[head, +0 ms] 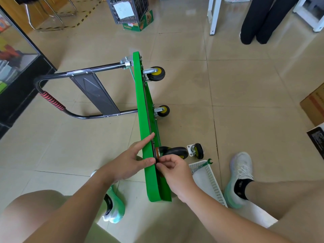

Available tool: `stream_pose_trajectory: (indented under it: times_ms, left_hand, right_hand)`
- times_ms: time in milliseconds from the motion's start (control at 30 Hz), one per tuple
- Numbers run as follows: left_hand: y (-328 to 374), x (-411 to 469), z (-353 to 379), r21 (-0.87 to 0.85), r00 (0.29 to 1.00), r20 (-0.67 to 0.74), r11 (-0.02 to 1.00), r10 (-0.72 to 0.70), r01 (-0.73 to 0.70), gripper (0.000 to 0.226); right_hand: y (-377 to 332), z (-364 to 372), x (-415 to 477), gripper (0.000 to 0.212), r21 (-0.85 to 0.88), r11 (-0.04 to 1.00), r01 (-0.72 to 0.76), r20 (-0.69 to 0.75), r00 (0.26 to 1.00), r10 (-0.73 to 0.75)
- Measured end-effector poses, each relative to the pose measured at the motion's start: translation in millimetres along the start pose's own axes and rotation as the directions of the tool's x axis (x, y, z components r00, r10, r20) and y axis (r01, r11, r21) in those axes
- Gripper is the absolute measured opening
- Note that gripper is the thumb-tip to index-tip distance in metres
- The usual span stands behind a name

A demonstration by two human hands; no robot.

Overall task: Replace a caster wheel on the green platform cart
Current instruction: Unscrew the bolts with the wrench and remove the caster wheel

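The green platform cart [146, 120] stands on edge mid-frame. The left hand [129, 160], index finger straight along the deck, should brace it firmly while the right hand [172, 170], fingers pinched at the plate of the mounted caster [175, 152], seats it squarely before tightening. The tiled floor [245, 102] is glossy, with a loose caster [196, 150], wrench [208, 161] and white basket [213, 183] at lower right.

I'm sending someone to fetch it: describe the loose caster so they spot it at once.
Find the green platform cart standing on edge on the floor. Right of its near end, beside the white basket, lies the loose caster. Unlike the mounted casters, it lies off the cart.
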State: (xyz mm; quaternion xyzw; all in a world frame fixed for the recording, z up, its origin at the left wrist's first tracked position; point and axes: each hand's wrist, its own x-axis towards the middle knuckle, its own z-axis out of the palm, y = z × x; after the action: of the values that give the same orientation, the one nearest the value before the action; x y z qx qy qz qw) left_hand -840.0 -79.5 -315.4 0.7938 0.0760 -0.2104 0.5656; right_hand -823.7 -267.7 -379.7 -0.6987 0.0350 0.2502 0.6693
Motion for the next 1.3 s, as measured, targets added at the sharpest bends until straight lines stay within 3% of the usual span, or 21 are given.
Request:
stream_pose_trajectory:
  times_ms: [233, 300, 433, 600, 867, 1067, 1300]
  left_hand:
    - [-1.0, 0.6, 0.5, -0.021, 1.000, 0.006, 1.000, 0.011, -0.011, 0.080]
    - [-1.2, 0.4, 0.1, -0.026, 1.000, 0.012, 1.000, 0.009, -0.008, 0.080]
    - [-0.3, 0.0, -0.1, -0.016, 1.000, 0.019, 1.000, -0.006, 0.007, 0.079]
    - [0.6, 0.1, -0.4, -0.010, 1.000, 0.017, 1.000, -0.013, 0.013, 0.079]
    - [0.2, 0.6, -1.6, 0.014, 1.000, 0.024, 1.000, -0.008, 0.008, 0.079]
    - [-5.7, 3.2, -1.1, 0.025, 1.000, 0.011, 0.999, 0.019, -0.020, 0.079]
    - [-10.1, 5.1, -0.4, 0.060, 0.999, 0.001, 0.997, 0.045, -0.045, 0.080]
  right_hand:
    - [-0.1, 0.3, -3.3, 0.016, 0.053, 0.998, -0.030, 0.011, 1.000, 0.030]
    - [-2.5, -0.2, -4.7, 0.007, 0.024, 0.999, -0.029, 0.015, 0.999, 0.028]
    - [-8.1, 0.0, -4.6, 0.013, -0.037, 0.999, -0.012, -0.017, 1.000, 0.012]
    - [-12.8, -1.5, -3.0, 0.011, 0.066, 0.995, -0.081, -0.002, 0.997, 0.081]
    - [-13.5, -6.3, -2.8, 0.012, -0.056, 0.996, -0.064, 0.076, 0.995, 0.068]
    - [-10.0, -4.7, -1.9, 0.006, 0.040, 0.996, -0.074, 0.066, 0.995, 0.071]
    - [-6.6, -6.1, -3.5, 0.020, 0.049, 0.998, -0.038, 0.044, 0.998, 0.036]
